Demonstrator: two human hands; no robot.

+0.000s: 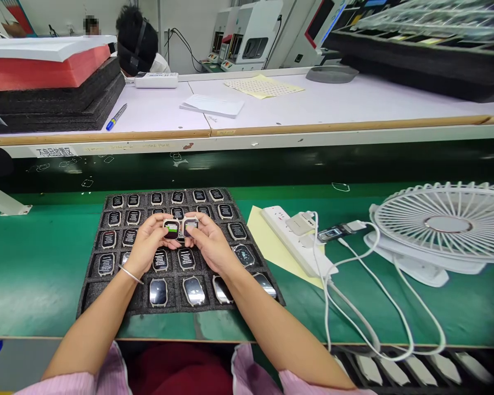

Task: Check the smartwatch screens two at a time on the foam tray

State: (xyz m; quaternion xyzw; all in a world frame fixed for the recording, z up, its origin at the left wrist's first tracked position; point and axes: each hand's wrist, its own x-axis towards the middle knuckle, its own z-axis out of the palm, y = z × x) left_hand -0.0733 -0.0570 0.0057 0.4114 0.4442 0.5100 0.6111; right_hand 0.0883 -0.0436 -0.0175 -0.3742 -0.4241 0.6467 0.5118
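Observation:
My left hand (151, 238) grips a smartwatch (172, 229) whose lit screen shows a green band. Close beside it, my right hand (206, 236) holds a second smartwatch (190, 225) with its thumb over the lower part of the screen. Both watches are strapless and held side by side above a black foam tray (140, 293). Rows of similar watches lie in the tray's pockets, many with white text on their screens. In the front row, the watch faces (158, 292) look dark or reflective. My forearms and hands hide some pockets.
Right of the tray, a white power strip (290, 236) with chargers and looping white cables (379, 280) lies partly on yellow paper. A white fan (444, 225) stands farther right. Foam stacks (53, 104) and papers (214, 105) rest on the raised shelf; a person sits behind it.

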